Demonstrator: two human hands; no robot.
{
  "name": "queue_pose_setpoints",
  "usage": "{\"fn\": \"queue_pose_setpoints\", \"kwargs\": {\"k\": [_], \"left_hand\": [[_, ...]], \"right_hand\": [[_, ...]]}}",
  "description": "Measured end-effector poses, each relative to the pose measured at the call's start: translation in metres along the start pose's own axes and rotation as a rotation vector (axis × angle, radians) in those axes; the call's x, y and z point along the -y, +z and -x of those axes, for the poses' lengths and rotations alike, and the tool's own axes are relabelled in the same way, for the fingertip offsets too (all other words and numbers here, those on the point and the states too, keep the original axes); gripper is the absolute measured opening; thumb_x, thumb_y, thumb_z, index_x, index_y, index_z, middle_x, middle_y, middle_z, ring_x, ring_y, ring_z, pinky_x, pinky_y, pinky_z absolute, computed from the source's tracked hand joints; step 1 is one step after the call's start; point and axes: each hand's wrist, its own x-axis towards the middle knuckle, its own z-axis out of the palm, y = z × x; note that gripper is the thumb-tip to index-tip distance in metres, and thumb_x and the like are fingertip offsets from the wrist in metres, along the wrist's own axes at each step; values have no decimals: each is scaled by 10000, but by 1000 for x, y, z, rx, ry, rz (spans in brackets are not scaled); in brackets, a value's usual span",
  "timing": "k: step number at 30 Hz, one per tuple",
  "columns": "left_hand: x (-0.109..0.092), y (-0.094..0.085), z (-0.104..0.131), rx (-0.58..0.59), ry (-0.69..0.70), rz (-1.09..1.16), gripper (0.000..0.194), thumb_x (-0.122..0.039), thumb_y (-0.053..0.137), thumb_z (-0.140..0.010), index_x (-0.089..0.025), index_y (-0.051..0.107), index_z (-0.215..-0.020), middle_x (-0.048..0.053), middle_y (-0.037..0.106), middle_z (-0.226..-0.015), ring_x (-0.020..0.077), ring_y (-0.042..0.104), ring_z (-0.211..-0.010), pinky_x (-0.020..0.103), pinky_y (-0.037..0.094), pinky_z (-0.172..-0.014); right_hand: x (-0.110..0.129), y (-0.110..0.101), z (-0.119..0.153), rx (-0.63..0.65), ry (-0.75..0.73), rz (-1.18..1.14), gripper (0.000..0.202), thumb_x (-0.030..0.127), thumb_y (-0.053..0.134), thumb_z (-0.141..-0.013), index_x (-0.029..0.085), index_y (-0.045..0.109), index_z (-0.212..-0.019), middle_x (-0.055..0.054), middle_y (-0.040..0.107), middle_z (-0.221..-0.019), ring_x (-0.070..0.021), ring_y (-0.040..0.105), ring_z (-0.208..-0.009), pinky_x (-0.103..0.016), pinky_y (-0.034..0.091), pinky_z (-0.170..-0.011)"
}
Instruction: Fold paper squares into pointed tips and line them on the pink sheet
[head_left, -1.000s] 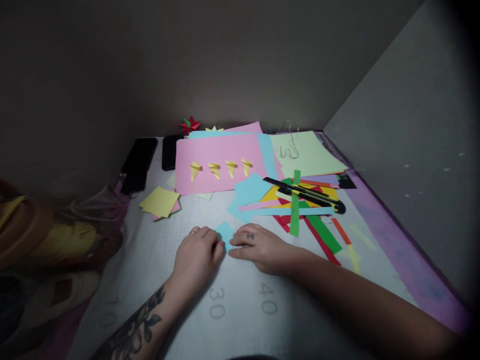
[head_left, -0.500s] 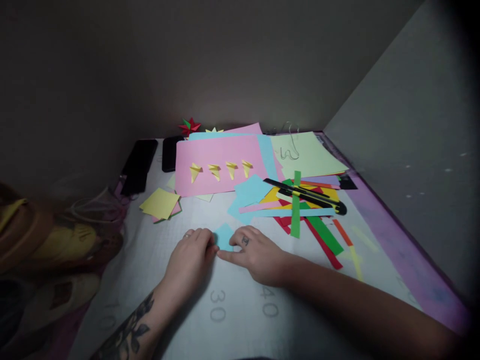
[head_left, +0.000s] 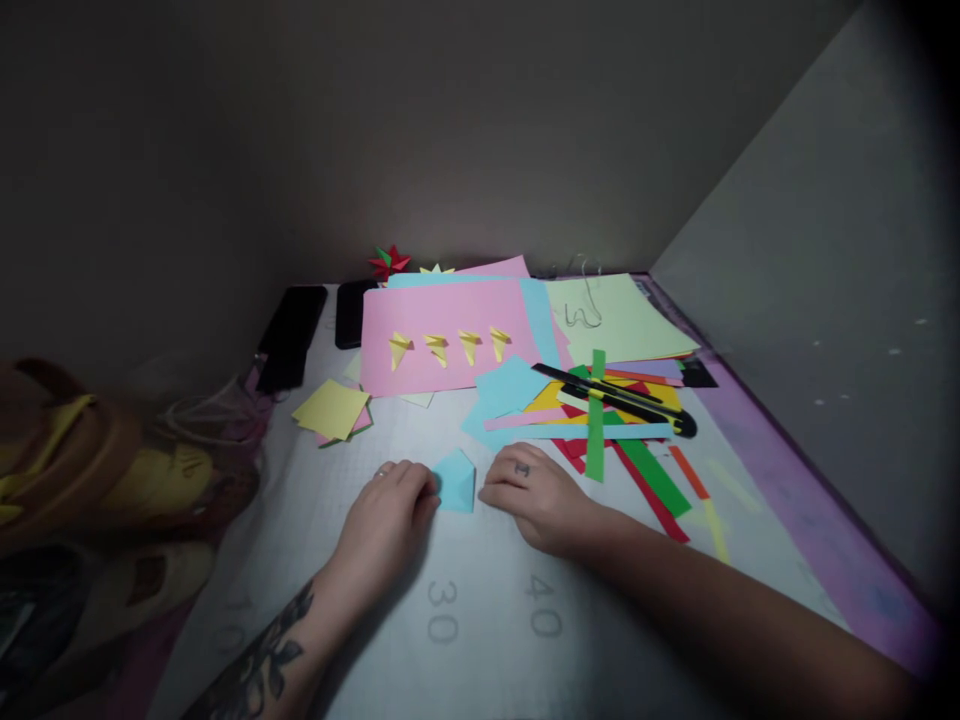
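A small piece of light blue paper (head_left: 457, 485), folded to a point at its top, lies flat on the white mat between my hands. The curled fingers of my left hand (head_left: 396, 505) pinch its left edge. Just off the paper's right edge rests my right hand (head_left: 534, 500), with fingers and thumb drawn together and nothing visible in them. Behind, four-sided light blue sheets (head_left: 506, 388) lie near the paper strips. Several folded yellow paper pieces (head_left: 435, 350) stand in a row on a pink sheet (head_left: 442, 310).
Right of centre, a black utility knife (head_left: 645, 405) lies across coloured paper strips (head_left: 652, 460). Yellow square papers (head_left: 331, 410) are stacked at left. Two black phones (head_left: 296, 317) and a red and green paper star (head_left: 390, 262) sit at the back. A wall bounds the table's far side.
My right hand has moved off the blue paper to the right, uncovering its right side. My left hand stays at the left edge. The whole view has shifted slightly.
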Motion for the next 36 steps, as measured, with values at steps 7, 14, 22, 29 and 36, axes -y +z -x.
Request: {"fn": "queue_pose_setpoints", "kwargs": {"k": [7,14,22,29,36], "left_hand": [[5,4,2,-66,32,40,97,-148,478,-845,-187,544,-786,42,601,-777,207,532,-764,332,415,-685],[-1,3,10,-424,333,6,145,-124,509,-852,-176,599,-953,85,621,-948,227,543,-901,363,421,-776],[-3,3,13,-429,387,179,161,-93,543,-849,-200,623,-939,38,681,-886,199,556,-861,344,398,-785],[-14,8,10,-115,-180,980,135,-260,620,-765,-191,505,-779,-38,525,-637,115,478,-565,226,362,-532],[-13,5,7,-37,-196,987,127,-272,612,-768,-167,578,-832,15,601,-749,139,539,-684,254,405,-629]], "right_hand": [[0,8,-3,8,-55,-131,463,7,445,-717,177,619,-1111,-90,680,-1009,-229,560,-1006,-412,477,-854],[2,7,-4,-154,174,-457,594,-48,376,-696,228,628,-1157,-59,694,-1027,-181,615,-992,-354,522,-870],[17,5,-9,-104,314,-665,461,19,445,-767,242,657,-1111,-48,626,-960,-163,611,-916,-311,518,-802],[20,5,-14,-140,524,-802,83,257,615,-794,191,639,-838,-50,578,-886,-155,573,-791,-267,490,-665],[21,6,-16,-9,814,-895,114,259,605,-744,178,554,-683,30,541,-582,-107,519,-528,-205,422,-478]]}}
